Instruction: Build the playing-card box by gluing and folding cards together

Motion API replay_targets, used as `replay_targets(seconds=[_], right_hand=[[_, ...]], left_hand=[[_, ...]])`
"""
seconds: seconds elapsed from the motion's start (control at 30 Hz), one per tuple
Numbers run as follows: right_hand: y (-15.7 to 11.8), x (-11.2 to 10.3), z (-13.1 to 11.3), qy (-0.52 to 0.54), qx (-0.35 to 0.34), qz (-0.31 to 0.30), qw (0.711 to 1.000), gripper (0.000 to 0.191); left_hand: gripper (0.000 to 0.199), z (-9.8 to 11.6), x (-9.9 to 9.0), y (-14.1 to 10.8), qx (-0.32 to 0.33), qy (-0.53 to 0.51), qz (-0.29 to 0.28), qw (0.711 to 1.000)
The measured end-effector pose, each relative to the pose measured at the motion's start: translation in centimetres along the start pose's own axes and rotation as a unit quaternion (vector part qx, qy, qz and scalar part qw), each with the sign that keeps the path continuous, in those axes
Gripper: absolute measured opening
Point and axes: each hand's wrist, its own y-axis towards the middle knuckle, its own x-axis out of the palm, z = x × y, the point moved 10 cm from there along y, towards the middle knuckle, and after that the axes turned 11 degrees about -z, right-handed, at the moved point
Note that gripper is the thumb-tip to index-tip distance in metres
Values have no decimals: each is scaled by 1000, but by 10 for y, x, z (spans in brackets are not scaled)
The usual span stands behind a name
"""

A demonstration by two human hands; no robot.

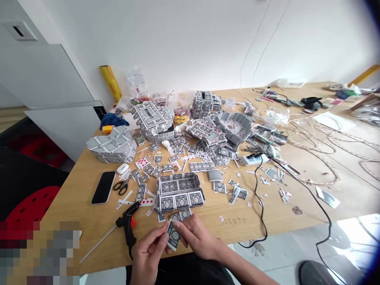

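At the table's front edge, my left hand (151, 249) pinches the left side of a small grey patterned card piece (173, 236). My right hand (197, 236) grips the same piece at its upper right, with the thumb on its face. Just beyond my hands lies another patterned card strip (181, 215). Behind it stands an open rectangular box (181, 201) covered in the same cards. To the left rests a black glue gun (127, 226) with a glue stick in its rear.
Scissors (121, 187) and a phone (103, 187) lie at the left. Card scraps surround the box. Farther back are a heart-shaped box (114, 145), a stacked card box (152, 118) and a round tray (234, 127). A power strip (254, 159) with black cables sits right.
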Motion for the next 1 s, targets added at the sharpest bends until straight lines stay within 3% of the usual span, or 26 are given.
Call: replay_targets(seconds=[0.23,0.37,0.5,0.67,0.77,0.9,1.0], right_hand=[[5,13,-4,-85,3,-67,994,73],[8,18,-7,-148,-24,-89,985,67],[8,21,3,-137,-8,-88,987,69],[4,45,11,-30,1,-184,982,76],[3,36,14,-12,20,-170,985,75],[3,13,10,-50,18,-115,992,71],[1,22,6,-30,14,-183,982,70]], left_hand=[[46,-9,-10,4,-67,35,14,997],[45,-10,-8,8,-72,84,-17,994],[46,-5,-10,7,-47,85,9,995],[47,3,-6,4,-43,85,29,995],[48,8,-7,2,-50,66,36,996],[52,5,0,0,-68,69,-45,994],[55,-10,-3,-8,-98,94,-81,987]])
